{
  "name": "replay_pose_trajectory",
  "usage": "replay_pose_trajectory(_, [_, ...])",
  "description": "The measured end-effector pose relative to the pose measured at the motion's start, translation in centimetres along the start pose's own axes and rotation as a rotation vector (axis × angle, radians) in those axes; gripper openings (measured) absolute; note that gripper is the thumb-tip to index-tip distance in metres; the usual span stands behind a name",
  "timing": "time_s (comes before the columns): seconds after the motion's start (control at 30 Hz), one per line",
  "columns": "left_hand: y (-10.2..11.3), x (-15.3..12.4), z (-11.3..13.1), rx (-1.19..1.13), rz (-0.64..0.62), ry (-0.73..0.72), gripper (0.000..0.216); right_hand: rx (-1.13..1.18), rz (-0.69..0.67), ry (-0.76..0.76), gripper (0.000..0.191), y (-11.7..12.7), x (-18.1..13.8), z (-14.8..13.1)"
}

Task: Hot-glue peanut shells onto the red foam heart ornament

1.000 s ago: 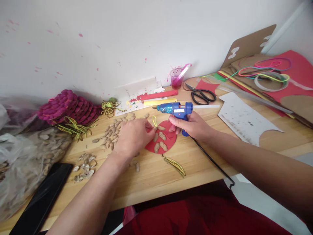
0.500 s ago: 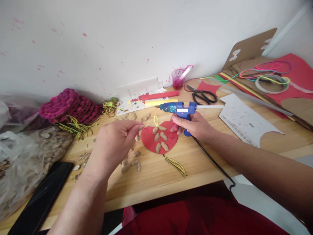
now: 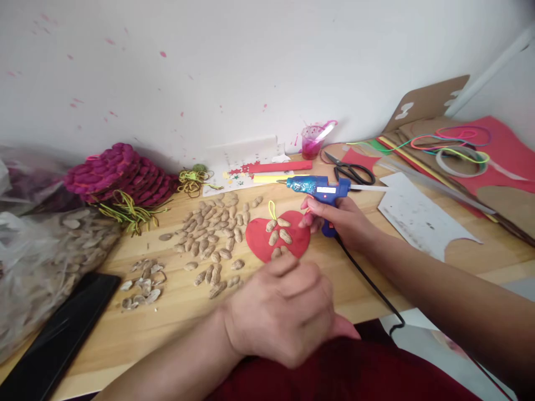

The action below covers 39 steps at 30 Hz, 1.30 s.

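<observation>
My right hand is wrapped around the handle of a blue glue gun, its nozzle pointing left and a white glue stick sticking out behind. Below the gun a red heart-shaped piece lies on the table, with a yellow loop at its top and several peanuts on it in pairs. My left hand is closed, fingers curled under, in front of the heart at the table's near edge. It covers the heart's lower tip, and whatever it may hold is hidden. Loose peanuts spread left of the heart.
Broken shells, a black phone and a plastic bag of shells lie left. Purple braided coasters are stacked behind. Scissors, a pink cup and white card sit further back. A black cord hangs over the edge.
My left hand has moved right and toward me, from above the loose peanuts to in front of the heart, now covering the tassel. The glue gun stays in my right hand.
</observation>
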<state>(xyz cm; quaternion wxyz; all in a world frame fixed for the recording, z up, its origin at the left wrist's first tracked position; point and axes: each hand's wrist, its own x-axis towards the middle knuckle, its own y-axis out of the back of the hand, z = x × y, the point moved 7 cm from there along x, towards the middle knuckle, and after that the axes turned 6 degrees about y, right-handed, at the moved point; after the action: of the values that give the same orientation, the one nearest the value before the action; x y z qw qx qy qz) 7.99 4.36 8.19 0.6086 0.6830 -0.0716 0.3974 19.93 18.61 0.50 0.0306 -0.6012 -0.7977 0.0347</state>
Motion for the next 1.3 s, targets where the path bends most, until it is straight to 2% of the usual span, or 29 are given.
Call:
replay_pose_trajectory(0.1, [-0.8,0.0,1.6,-0.052,0.016,-0.087,0.028,-0.019,0.005,-0.006,0.038,0.0,0.0,0.0])
replay_pose_trajectory(0.17, [-1.0,0.0,1.9,-0.088,0.007,-0.092,0.028,-0.022,0.011,-0.012,0.039,0.0,0.0,0.1])
replay_pose_trajectory(0.33, [-1.0,0.0,1.8,-0.1,0.037,-0.037,0.017,0.002,0.04,-0.037,0.039,0.0,-0.1,0.1])
replay_pose_trajectory(0.47, [-1.3,-0.2,1.8,-0.037,0.057,-0.035,0.026,0.014,0.047,-0.064,0.034,-0.1,-0.3,0.1])
replay_pose_trajectory(0.63, [-2.0,-0.3,1.8,-0.071,-0.007,-0.135,0.03,0.001,0.076,-0.05,0.03,0.3,-0.2,0.2])
replay_pose_trajectory(0.87, [-1.9,-0.4,1.3,-0.081,0.012,-0.104,0.029,-0.006,0.073,-0.059,0.029,0.2,-0.1,0.2])
replay_pose_trajectory(1.07, [-2.5,-0.4,1.1,-0.048,-0.066,-0.106,0.028,-0.015,0.08,-0.045,0.031,0.2,-0.1,0.0])
replay_pose_trajectory(1.3, [-1.6,-0.4,0.3,-0.018,0.104,-0.051,0.021,-0.023,0.102,-0.061,0.031,0.3,-0.1,0.1])
